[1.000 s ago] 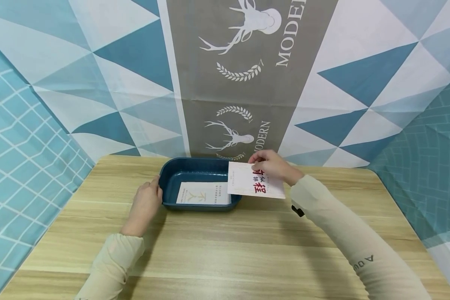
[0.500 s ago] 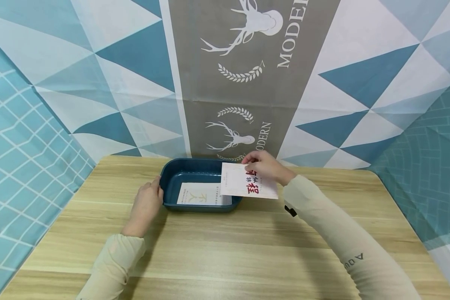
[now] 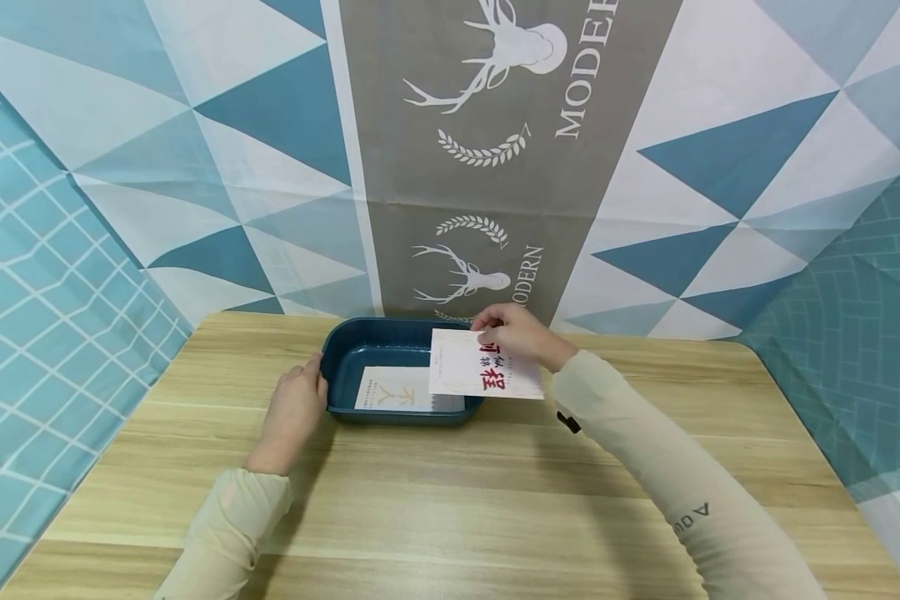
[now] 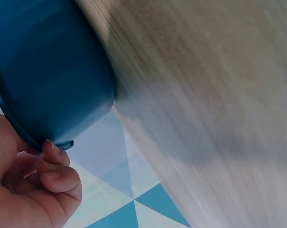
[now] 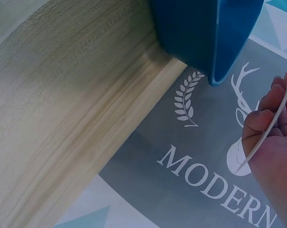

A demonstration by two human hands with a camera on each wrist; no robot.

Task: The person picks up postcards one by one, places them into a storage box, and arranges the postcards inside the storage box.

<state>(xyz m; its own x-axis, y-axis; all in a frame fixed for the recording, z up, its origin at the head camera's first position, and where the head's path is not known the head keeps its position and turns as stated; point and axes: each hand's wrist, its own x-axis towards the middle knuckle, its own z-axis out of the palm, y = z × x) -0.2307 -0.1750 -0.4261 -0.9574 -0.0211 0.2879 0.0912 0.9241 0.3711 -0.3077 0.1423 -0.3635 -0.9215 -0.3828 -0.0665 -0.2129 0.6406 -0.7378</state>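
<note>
A dark blue rectangular basin (image 3: 375, 333) stands at the back of the table. My left hand (image 3: 294, 408) grips its left rim; in the left wrist view the curled fingers (image 4: 62, 178) pinch the rim's corner. In my right hand (image 3: 521, 333) is a white card (image 3: 457, 367) with red and dark characters, pinched near its top edge. That card hangs over the basin's right part and hides its right rim. Inside the basin lies another white card (image 3: 397, 392) with gold characters, partly covered in this view by the held one. The right wrist view shows the held card edge-on.
The light wooden table (image 3: 450, 500) runs toward me in front of the basin. Right behind it hangs a patterned cloth (image 3: 450, 183) with deer heads and triangles. Blue tile-patterned cloth (image 3: 52, 333) lines the left side.
My right hand has moved left with the card, bringing it further over the basin and covering more of the card inside. The left hand stays on the rim.
</note>
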